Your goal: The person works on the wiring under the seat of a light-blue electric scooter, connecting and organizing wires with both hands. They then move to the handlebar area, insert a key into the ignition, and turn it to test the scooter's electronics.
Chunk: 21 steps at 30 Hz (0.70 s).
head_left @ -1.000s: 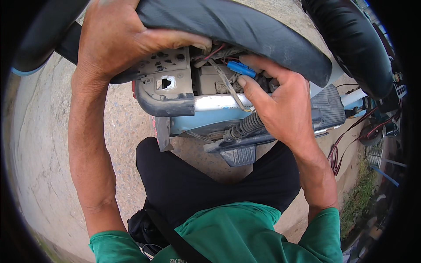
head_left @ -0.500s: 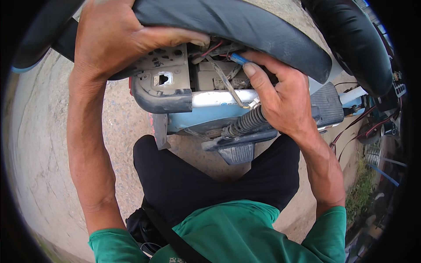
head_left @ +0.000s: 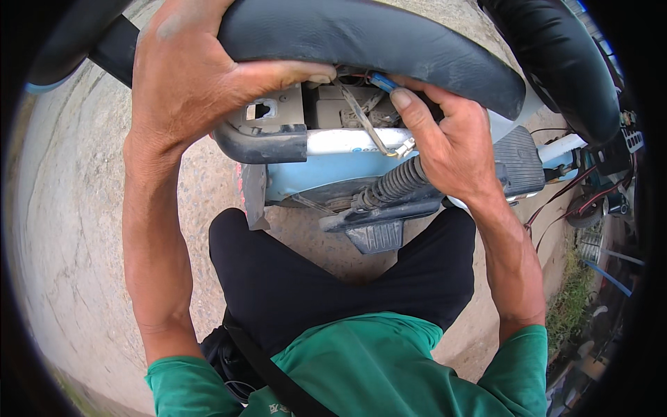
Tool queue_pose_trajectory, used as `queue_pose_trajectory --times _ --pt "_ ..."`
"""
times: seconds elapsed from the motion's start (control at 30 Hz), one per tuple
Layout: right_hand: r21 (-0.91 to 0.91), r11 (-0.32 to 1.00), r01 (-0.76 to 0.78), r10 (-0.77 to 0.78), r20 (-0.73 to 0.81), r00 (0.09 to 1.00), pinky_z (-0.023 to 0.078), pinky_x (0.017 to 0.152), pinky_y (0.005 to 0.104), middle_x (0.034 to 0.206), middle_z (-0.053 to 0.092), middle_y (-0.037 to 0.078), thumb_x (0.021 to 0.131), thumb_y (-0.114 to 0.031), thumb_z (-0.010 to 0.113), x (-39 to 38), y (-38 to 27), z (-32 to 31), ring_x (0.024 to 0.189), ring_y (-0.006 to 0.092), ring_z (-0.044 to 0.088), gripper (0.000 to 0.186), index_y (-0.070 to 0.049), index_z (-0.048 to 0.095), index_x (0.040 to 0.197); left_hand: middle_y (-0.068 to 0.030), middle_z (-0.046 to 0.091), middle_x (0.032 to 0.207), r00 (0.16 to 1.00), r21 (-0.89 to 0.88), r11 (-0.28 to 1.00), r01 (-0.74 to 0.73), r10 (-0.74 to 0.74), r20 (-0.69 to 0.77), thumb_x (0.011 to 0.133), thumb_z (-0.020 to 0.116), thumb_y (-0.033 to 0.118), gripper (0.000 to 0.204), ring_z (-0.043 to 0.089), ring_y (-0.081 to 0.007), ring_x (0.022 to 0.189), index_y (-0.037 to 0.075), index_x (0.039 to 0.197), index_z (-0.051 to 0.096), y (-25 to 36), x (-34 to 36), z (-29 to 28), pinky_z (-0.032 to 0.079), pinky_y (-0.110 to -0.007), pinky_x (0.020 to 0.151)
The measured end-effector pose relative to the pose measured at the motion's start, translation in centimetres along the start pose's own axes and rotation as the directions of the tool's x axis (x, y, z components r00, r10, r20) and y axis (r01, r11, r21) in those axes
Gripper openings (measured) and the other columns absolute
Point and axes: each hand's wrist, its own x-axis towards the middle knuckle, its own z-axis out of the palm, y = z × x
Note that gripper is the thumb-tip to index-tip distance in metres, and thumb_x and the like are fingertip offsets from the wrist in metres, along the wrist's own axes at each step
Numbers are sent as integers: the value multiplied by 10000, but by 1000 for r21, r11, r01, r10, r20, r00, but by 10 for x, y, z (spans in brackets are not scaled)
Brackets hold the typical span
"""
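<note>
So the right hand [head_left: 455, 142] has a blue connector [head_left: 383, 82] pinched between thumb and index finger. The connector sits at the far-left end of that hand, right by the thumb tip and just under the near edge of a black seat [head_left: 368, 35]. The rest of those fingers are partly tucked out of sight under the seat, so don't ask what they're touching.

Left hand [head_left: 194, 69] is at the left end of the seat, thumb laid along its near edge, with the thumb tip pointing right toward the connector but well short of it. Its other fingers can't be seen, so can't tell how tightly it's closed.

Below the seat there's a dusty compartment, and a dirty cable [head_left: 365, 118] slants out of it to the near right, over a white bar [head_left: 347, 142], to a small white plug [head_left: 404, 146] just left of the right hand. Left end of the bar has a black corner cover [head_left: 267, 144]. Nearer than that: a light blue panel [head_left: 326, 172], a coil spring [head_left: 390, 186] and a ribbed footrest [head_left: 376, 236].

As for writing, the bar has a little blue mark with lettering, too small to make out. The green shirt [head_left: 361, 354] has some pale characters near the bottom, also unreadable.
</note>
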Motion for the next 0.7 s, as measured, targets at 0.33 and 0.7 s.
queue_pose_trajectory --times 0.33,0.7 --pt "56 997 49 -43 -111 993 560 715 441 862 769 173 1049 -196 680 0 -2 3 755 332 723 241 -4 811 1116 -151 755 1121 970 -313 925 217 -168 177 817 790 -52 344 733 -295 1042 24 1152 789 97 -34 -2 595 -411 904" --pt "118 991 68 -50 -144 988 561 737 472 893 756 219 1017 -145 678 2 0 2 779 402 718 215 18 786 1107 -177 787 906 810 -119 880 460 -361 461 1028 688 184 258 744 -264 781 -5 1147 817 88 -12 18 572 -378 721"
